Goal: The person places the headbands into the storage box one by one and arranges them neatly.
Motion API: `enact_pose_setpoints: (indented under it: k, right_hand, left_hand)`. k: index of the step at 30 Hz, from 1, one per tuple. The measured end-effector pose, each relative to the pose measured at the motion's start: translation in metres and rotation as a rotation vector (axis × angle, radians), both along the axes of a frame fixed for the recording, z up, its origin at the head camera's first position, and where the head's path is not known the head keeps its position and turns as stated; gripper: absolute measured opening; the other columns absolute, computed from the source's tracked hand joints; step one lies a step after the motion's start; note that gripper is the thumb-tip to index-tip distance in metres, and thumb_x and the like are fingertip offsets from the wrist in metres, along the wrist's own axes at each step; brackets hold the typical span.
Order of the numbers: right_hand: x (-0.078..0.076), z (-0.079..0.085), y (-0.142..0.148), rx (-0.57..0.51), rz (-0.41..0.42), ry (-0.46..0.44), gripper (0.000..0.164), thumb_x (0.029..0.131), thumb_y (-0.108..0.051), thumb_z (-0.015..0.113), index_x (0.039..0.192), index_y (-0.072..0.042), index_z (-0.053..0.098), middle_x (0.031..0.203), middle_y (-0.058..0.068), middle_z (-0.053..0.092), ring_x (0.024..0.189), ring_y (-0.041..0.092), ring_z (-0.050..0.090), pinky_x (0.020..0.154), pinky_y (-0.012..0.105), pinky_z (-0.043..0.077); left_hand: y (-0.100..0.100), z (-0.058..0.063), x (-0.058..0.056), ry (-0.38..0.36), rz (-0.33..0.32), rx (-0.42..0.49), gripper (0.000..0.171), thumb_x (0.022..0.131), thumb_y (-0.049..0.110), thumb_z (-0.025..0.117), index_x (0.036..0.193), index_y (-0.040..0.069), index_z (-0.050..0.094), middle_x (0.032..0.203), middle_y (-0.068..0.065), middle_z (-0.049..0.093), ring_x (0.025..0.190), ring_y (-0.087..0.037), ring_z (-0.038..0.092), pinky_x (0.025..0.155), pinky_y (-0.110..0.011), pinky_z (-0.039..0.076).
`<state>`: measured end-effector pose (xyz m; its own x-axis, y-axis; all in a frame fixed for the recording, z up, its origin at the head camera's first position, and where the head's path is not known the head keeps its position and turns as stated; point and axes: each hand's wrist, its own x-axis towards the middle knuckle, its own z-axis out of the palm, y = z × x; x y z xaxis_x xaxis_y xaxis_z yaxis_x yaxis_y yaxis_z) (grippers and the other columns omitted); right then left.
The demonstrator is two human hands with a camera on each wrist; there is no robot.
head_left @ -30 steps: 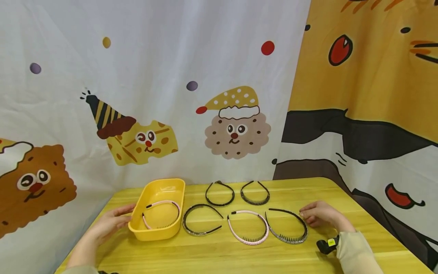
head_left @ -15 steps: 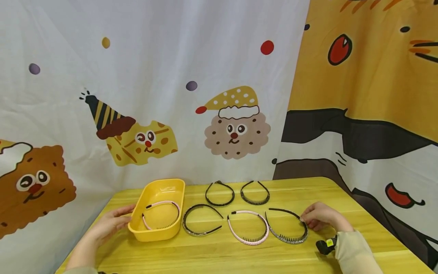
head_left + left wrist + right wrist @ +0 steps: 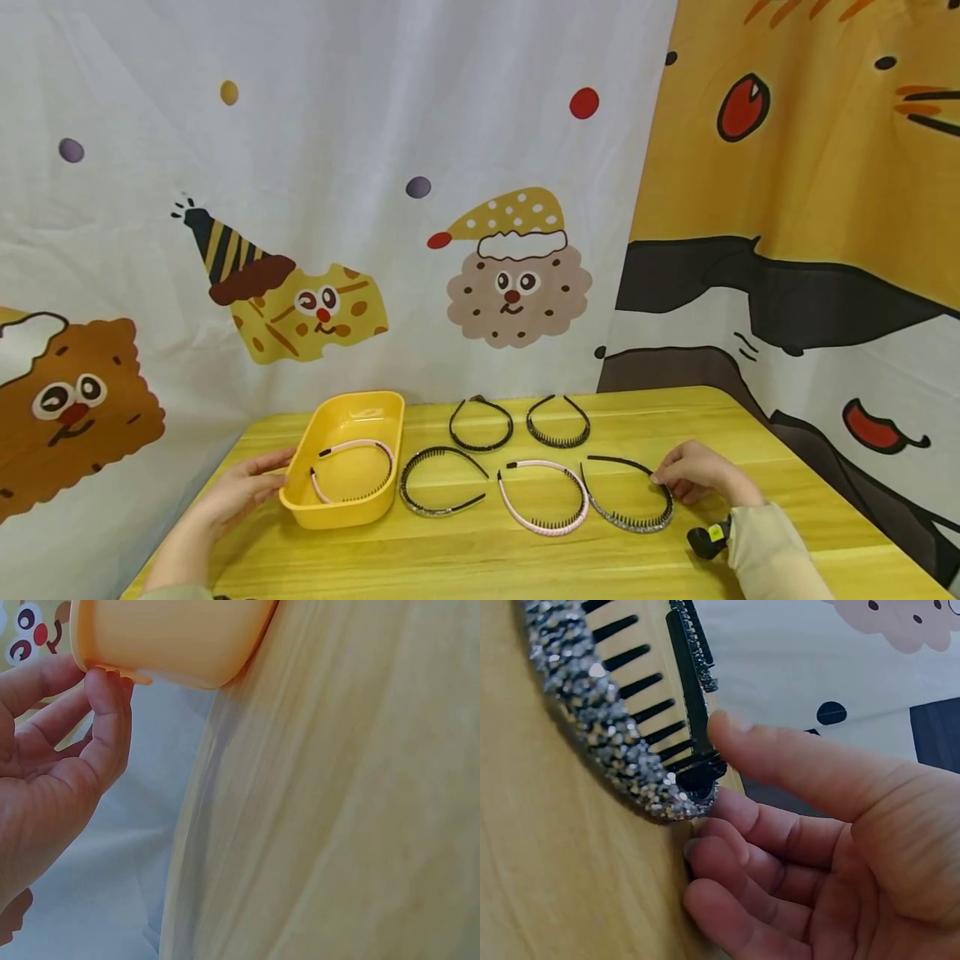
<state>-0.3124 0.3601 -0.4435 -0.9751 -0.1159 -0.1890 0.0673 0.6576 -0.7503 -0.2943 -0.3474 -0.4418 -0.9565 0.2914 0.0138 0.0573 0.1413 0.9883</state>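
Note:
My left hand (image 3: 243, 490) pinches the left rim of a yellow plastic tray (image 3: 341, 516); the left wrist view shows thumb and fingertips at the rim's edge. Inside the tray lies a pink headband (image 3: 392, 457) with dark comb teeth. On the right, my right hand (image 3: 696, 473) pinches one side of a black headband (image 3: 641, 526) covered in silver glitter. Up close in the right wrist view, the thumb lies over the inner edge of the glittery headband (image 3: 600, 697) and the index finger is below it. Its comb teeth point inward.
Left of the glittery headband lies a pink headband (image 3: 555, 531), the two almost touching. Another dark glittery headband (image 3: 427, 508) lies beside the tray. Two black headbands (image 3: 483, 447) (image 3: 558, 440) lie farther back on the wooden table (image 3: 465, 567), before a printed curtain (image 3: 337, 125).
My right hand has moved slightly left onto the glittery headband's side and now pinches it. The left hand stays at the tray's rim, and the headbands lie as before.

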Motion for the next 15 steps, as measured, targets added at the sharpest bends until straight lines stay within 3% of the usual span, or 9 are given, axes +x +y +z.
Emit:
enact_pose_setpoints:
  k: [6, 15]
  right_hand:
    - [-0.0004, 0.0000, -0.0039, -0.020, 0.026, 0.023, 0.014, 0.082, -0.011, 0.072, 0.087, 0.002, 0.070, 0.066, 0.004, 0.055, 0.056, 0.016, 0.050, 0.052, 0.033, 0.051]
    - [0.0006, 0.0008, -0.0098, -0.011, -0.033, 0.087, 0.015, 0.083, -0.011, 0.071, 0.090, 0.003, 0.072, 0.061, 0.002, 0.050, 0.052, 0.014, 0.047, 0.050, 0.033, 0.051]
  left_hand:
    - [0.0003, -0.0006, 0.0003, 0.001, 0.001, 0.009, 0.065, 0.096, 0.004, 0.055, 0.143, -0.022, 0.018, 0.129, -0.009, 0.053, 0.104, -0.005, 0.060, 0.087, -0.022, 0.050]
    - [-0.0019, -0.0023, -0.0015, 0.012, -0.022, 0.023, 0.062, 0.097, 0.003, 0.054, 0.142, -0.022, 0.020, 0.128, -0.005, 0.054, 0.105, -0.004, 0.059, 0.088, -0.022, 0.050]
